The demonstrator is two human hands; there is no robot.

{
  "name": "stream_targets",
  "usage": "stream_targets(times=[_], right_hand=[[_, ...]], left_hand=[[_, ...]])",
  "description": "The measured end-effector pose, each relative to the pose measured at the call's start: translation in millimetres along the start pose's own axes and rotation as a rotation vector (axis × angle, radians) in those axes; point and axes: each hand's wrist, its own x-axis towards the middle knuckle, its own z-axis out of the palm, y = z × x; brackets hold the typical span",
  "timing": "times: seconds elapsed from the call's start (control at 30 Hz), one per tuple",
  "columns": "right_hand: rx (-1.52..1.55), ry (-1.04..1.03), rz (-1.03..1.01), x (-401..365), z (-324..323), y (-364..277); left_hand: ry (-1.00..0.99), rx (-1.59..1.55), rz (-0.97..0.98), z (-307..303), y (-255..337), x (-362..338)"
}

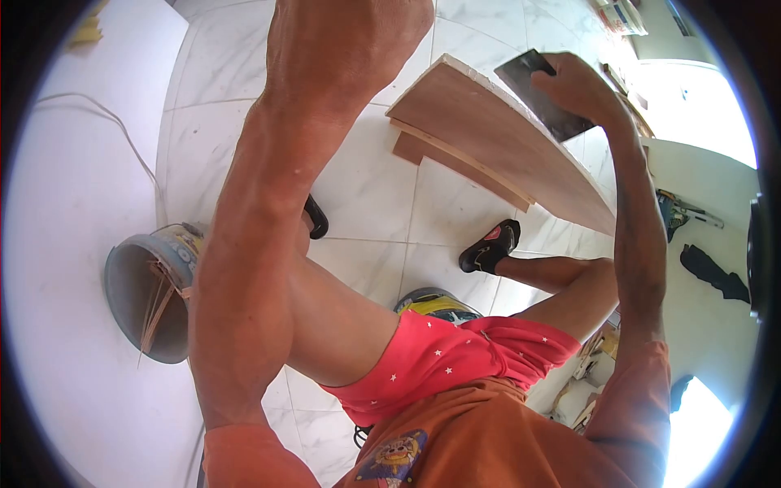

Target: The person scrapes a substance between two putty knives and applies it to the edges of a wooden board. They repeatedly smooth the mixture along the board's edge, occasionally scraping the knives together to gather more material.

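My left hand [354, 37] is raised close to the camera at the top, its fingers cut off by the frame edge, so its grip cannot be seen. On the upper right, my right hand [579, 88] is closed on a dark, flat rectangular plate [563, 122]. That plate overlaps the pale, rough long edge of a curved wooden panel [488, 122], whose brown face is toward me. A narrow wooden strip [464, 167] runs along the panel's near side. Whether the plate touches the edge is unclear.
A grey bucket [118, 297] holding thin wood strips stands at the left, near a cable [122, 122]. Another bucket [439, 303] is between my legs. White tiles [366, 191] cover the floor. Tools [675, 213] and a black cloth [714, 274] lie at the right.
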Motion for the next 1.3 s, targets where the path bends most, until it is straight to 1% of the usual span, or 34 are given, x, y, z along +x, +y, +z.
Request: stream_targets(times=[0.03,0.1,0.13,0.2,0.23,0.33,0.43,0.5,0.53,0.6,0.7,0.73,0.8,0.83,0.93,1.07,1.13,1.23,1.3], right_hand=[[-0.003,-0.001,0.005,5,-5,0],[-0.008,-0.006,0.009,16,-10,-1],[0.000,-0.058,-0.003,22,-10,1],[0.014,-0.162,-0.026,30,-10,3],[0.026,-0.163,-0.022,31,-9,2],[0.031,-0.168,-0.033,32,-5,-2],[-0.012,-0.160,-0.073,32,-7,-6],[-0.012,-0.143,-0.077,28,-9,-9],[0.001,-0.126,-0.091,25,-8,-9],[0.024,-0.091,-0.118,19,-3,-7],[-0.094,0.044,-0.159,4,12,-11],[-0.095,0.067,-0.089,-3,20,-16],[-0.134,0.224,-0.259,-13,41,-13],[-0.267,0.190,-0.262,-21,45,-22],[-0.441,0.274,-0.317,-40,73,-33],[-0.485,0.393,-0.366,-53,93,-41],[-0.484,0.412,-0.356,-51,92,-40],[-0.512,0.437,-0.327,-49,96,-40],[-0.568,0.438,-0.344,-50,106,-42]], left_hand=[[0.018,-0.004,0.016,1,-1,-1],[-0.014,-0.046,-0.049,4,-1,0],[-0.031,-0.068,-0.082,4,-1,0],[-0.011,-0.043,-0.022,-1,0,-1],[-0.002,-0.030,0.007,-3,0,-1],[-0.067,-0.022,-0.066,-5,0,3],[-0.011,-0.066,-0.071,0,-1,1],[-0.069,-0.085,-0.111,-4,3,3],[-0.097,-0.094,-0.131,-7,4,5],[-0.049,-0.056,-0.086,-2,0,3],[-0.022,-0.049,-0.049,-4,0,2],[-0.020,-0.057,-0.041,-6,1,2],[-0.027,-0.054,-0.042,-5,-1,1],[-0.032,-0.052,-0.042,-5,-2,2],[-0.070,-0.037,-0.090,-5,-4,3],[-0.078,-0.036,-0.102,-5,-2,3],[-0.101,-0.031,-0.111,-8,-1,3],[0.028,0.012,0.018,-5,-4,0],[-0.021,-0.043,-0.039,-5,-3,3]])
